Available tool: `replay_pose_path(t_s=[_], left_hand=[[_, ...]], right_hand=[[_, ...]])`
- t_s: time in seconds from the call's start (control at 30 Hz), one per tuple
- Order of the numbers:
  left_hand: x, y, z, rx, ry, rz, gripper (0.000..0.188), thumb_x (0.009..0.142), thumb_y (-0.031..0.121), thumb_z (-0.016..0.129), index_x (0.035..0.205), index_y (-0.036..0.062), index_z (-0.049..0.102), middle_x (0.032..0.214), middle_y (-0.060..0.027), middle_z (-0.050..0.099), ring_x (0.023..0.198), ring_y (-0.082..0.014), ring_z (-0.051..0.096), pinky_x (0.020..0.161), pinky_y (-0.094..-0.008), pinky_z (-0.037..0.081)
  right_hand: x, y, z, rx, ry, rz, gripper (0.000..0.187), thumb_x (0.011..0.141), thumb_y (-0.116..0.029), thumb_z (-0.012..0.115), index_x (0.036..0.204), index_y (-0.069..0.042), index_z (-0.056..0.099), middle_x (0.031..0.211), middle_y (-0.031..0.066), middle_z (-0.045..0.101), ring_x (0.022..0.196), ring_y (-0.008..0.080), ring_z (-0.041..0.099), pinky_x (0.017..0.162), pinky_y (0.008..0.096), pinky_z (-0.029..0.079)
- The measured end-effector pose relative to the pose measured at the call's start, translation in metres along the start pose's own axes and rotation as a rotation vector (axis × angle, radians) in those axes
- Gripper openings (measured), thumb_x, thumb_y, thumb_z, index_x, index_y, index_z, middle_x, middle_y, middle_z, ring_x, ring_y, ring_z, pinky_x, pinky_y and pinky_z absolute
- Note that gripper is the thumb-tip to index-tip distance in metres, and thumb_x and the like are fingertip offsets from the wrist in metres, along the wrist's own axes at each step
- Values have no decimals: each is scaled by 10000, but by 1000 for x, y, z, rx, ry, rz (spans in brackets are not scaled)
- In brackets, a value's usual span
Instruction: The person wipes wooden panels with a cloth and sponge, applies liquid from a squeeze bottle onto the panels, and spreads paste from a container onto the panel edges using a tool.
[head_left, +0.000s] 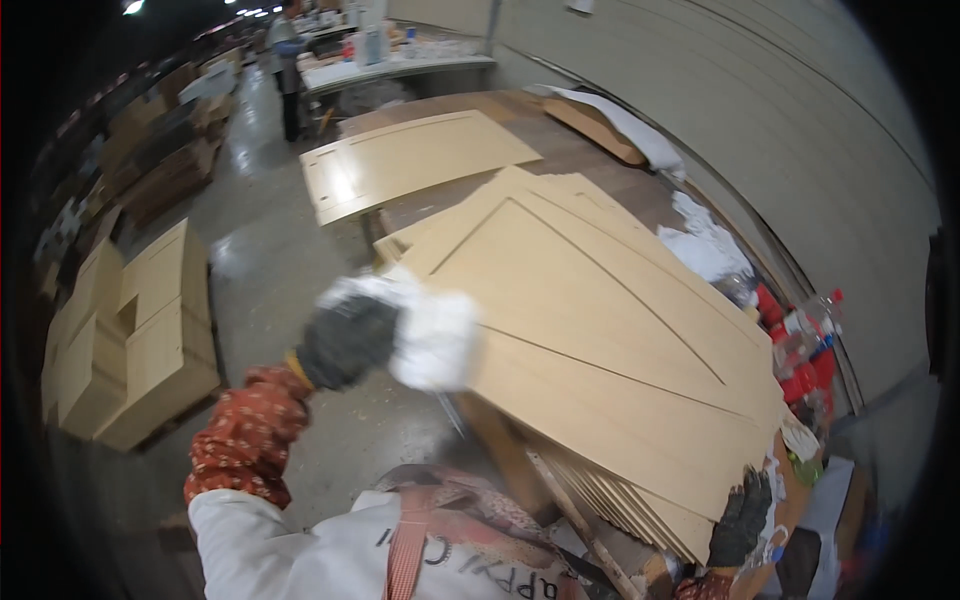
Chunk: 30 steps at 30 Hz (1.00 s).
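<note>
At six o'clock, nearest, is our white top [340, 550]. Our gloved left hand [350, 343], between eight and nine, closes around a blurred white cloth [437, 340]. A stack of cream panels [610, 310] lies toward three; our gloved right hand [741, 520], at four, meets its corner, fingers extended, grip impossible to tell.
</note>
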<state>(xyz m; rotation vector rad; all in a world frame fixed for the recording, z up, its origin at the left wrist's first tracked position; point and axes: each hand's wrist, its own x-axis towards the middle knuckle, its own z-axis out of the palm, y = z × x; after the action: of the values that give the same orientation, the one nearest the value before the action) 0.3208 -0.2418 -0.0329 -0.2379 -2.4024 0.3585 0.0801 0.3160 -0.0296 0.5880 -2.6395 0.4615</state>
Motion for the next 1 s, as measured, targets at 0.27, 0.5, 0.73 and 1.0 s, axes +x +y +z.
replay_pose_path(t_s=[0.27,0.5,0.73,1.0], left_hand=[[1,-93,18,-199,417,-702,352,929,95,550,1270,28,492,1148,-147,607,965,-229,614,838,-343,493],[120,49,77,-1790,175,-740,375,989,249,434,1304,61,358,1127,-101,554,954,-175,551,868,-305,452],[152,116,28,-1404,-197,-237,447,912,348,568,1143,-34,551,1201,-178,553,1050,-249,556,920,-379,432],[155,150,16,-533,-234,283,535,772,179,638,1270,28,516,1256,-176,541,1153,-374,506,1014,-502,358]], right_hand=[[-2,-111,0,445,189,74,736,791,-285,708,1358,32,363,1383,237,407,1269,392,416,1044,460,374],[53,-291,62,772,348,-476,538,812,-237,654,1305,-90,496,1366,184,448,1231,332,474,951,408,444],[34,-231,39,344,96,-309,452,805,-116,562,1256,-107,543,1287,182,513,1154,304,525,884,451,448],[7,20,-3,-121,280,3,171,768,-122,538,913,-141,626,833,115,611,766,316,589,694,438,459]])
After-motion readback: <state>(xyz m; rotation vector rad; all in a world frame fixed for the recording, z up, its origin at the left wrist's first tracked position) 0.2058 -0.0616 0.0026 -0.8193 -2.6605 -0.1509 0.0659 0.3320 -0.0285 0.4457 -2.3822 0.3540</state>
